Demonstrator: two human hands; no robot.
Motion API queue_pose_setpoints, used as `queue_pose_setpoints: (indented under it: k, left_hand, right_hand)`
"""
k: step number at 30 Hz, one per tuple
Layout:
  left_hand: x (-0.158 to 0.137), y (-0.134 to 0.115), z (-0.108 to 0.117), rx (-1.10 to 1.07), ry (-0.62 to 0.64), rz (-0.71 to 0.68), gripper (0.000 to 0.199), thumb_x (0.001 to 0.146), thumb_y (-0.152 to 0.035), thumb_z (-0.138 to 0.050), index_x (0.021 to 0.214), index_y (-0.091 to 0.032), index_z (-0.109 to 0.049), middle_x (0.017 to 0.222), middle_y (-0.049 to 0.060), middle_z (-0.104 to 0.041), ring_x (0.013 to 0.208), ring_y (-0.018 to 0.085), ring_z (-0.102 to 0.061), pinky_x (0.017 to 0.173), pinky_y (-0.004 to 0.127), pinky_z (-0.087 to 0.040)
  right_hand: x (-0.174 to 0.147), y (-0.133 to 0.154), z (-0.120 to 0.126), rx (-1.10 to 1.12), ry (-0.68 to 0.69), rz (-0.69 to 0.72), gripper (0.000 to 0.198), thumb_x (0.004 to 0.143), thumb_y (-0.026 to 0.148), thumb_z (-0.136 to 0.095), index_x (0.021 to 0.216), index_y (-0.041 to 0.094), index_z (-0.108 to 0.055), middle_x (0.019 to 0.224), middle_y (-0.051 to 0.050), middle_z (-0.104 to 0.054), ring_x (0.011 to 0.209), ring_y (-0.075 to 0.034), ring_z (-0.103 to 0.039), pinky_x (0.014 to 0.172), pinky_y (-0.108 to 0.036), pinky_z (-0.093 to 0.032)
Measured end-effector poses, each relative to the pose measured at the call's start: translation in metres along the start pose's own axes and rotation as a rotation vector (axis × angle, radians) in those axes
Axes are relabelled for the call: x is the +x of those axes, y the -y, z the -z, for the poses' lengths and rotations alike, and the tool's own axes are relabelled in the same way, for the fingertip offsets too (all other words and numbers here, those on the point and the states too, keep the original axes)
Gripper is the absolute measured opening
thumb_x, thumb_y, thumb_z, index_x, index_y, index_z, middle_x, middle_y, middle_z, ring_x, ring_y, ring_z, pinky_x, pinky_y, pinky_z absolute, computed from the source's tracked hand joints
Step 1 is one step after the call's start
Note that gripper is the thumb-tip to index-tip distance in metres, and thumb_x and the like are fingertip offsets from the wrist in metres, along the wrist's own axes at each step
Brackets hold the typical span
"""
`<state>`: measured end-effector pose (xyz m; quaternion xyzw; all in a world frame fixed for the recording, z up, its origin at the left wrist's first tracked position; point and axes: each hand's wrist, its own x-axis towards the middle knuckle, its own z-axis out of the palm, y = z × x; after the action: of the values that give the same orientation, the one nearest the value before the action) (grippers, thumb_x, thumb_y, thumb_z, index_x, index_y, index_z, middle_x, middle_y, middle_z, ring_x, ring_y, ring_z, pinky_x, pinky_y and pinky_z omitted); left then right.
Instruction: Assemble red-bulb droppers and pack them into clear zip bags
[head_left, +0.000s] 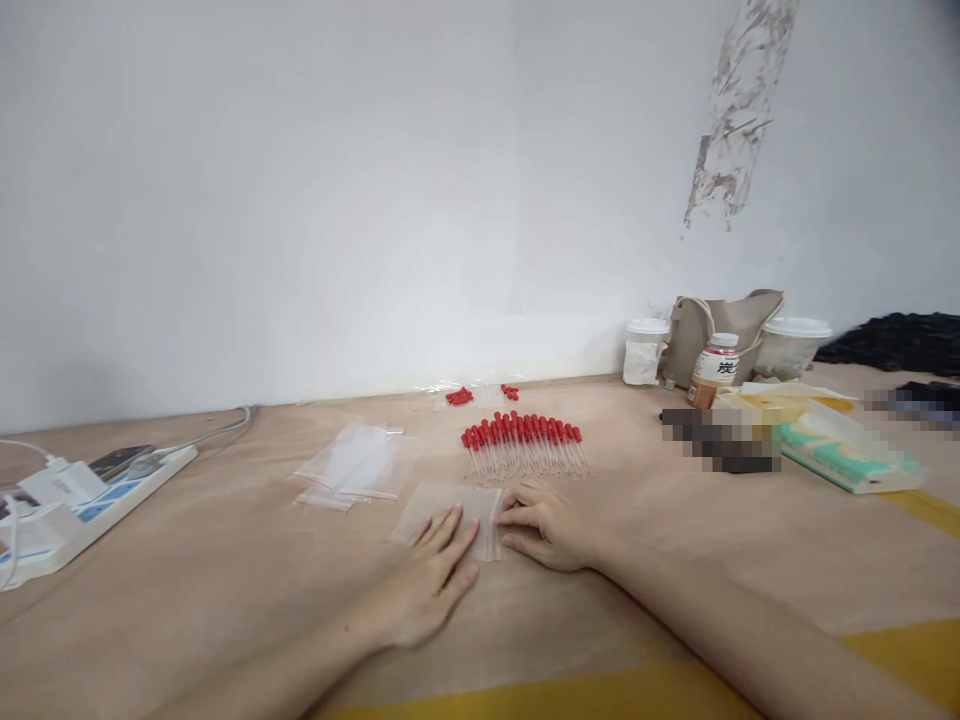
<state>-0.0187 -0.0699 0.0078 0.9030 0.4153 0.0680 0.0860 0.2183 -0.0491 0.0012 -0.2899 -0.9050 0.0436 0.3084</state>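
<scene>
A small clear zip-lock bag lies flat on the table in front of me. My left hand rests on its lower part, fingers spread and stretched out. At the bag's right edge, along the seal strip, the fingers of my right hand are curled in and close on the edge. Just behind the bag stretches a row of several thin clear droppers with red bulbs, bulbs pointing away from me. To the left is a loose stack of empty clear bags.
Small red pieces lie on clear plastic by the wall. A power strip with plugs and a phone sits at left. On the right are a lidded cup, a bottle, a grey bag and a tissue pack.
</scene>
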Motion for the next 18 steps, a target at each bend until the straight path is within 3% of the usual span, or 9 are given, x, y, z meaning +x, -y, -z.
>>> queue_pose_setpoints:
  k: [3,5,8,13,18]
  left_hand:
    - [0.003,-0.007,0.006,-0.010,-0.026,0.037,0.055,0.089,-0.047,-0.026,0.137,-0.022,-0.016,0.142,0.008,-0.013,0.128,0.026,-0.018,0.100,0.042,-0.025]
    - [0.009,0.002,0.018,0.030,-0.025,-0.097,0.049,0.090,-0.044,-0.028,0.135,-0.026,-0.020,0.143,0.003,-0.013,0.129,0.023,-0.016,0.103,0.040,-0.021]
    - [0.016,0.020,0.026,0.064,0.071,-0.264,0.044,0.091,-0.041,-0.028,0.133,-0.031,-0.025,0.142,-0.001,-0.018,0.130,0.020,-0.014,0.105,0.041,-0.014]
    - [0.018,0.025,0.009,0.035,0.002,-0.111,0.048,0.090,-0.046,-0.025,0.134,-0.029,-0.021,0.142,0.003,-0.016,0.129,0.021,-0.015,0.104,0.043,-0.014]
    - [0.016,0.017,0.002,0.011,-0.013,-0.068,0.049,0.090,-0.047,-0.024,0.135,-0.029,-0.020,0.142,0.003,-0.016,0.130,0.020,-0.013,0.104,0.043,-0.015]
  right_hand:
    - [-0.001,-0.005,0.003,0.023,0.004,0.007,0.022,0.080,0.020,-0.048,0.096,0.020,-0.062,0.095,-0.005,-0.058,0.090,-0.015,-0.050,0.081,-0.030,-0.038]
    - [0.000,-0.008,0.004,0.049,0.013,0.027,0.023,0.080,0.017,-0.046,0.096,0.021,-0.062,0.097,-0.005,-0.059,0.093,-0.015,-0.050,0.083,-0.032,-0.037]
    - [0.001,-0.009,0.005,0.102,0.050,0.064,0.022,0.079,0.020,-0.047,0.095,0.020,-0.062,0.095,-0.004,-0.062,0.095,-0.016,-0.052,0.086,-0.033,-0.035]
    - [0.001,-0.004,0.004,0.214,0.092,0.055,0.021,0.077,0.032,-0.052,0.090,0.019,-0.062,0.091,-0.005,-0.064,0.096,-0.016,-0.053,0.087,-0.032,-0.036]
    - [0.000,-0.004,0.004,0.150,0.146,-0.093,0.051,0.073,0.046,-0.055,0.115,0.017,-0.051,0.117,-0.011,-0.053,0.108,-0.021,-0.046,0.092,-0.037,-0.030]
